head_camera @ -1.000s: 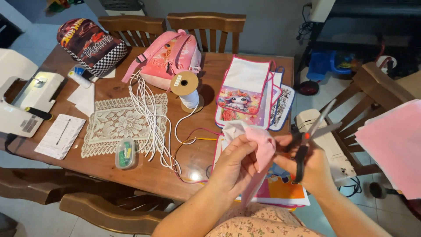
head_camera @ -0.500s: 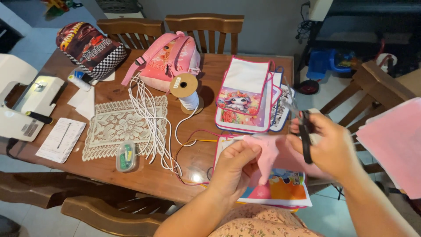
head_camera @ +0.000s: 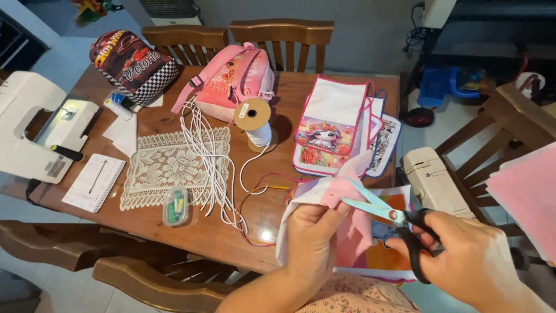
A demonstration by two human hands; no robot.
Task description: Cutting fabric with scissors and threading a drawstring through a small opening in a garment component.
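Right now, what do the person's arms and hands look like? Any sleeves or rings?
Both arms are bare, with no sleeves showing. The left hand and right hand wear no gloves, and I see no rings, watch or bracelets. The fingernails are short and plain.

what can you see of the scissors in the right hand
The scissors have black loop handles and pale blue blades that look like coated metal, joined at a small red pivot. The right hand grips the handles, fingers through the loops. The blades are slightly parted and point left and up, tips meeting the pink and white fabric piece that the left hand pinches above the table edge.
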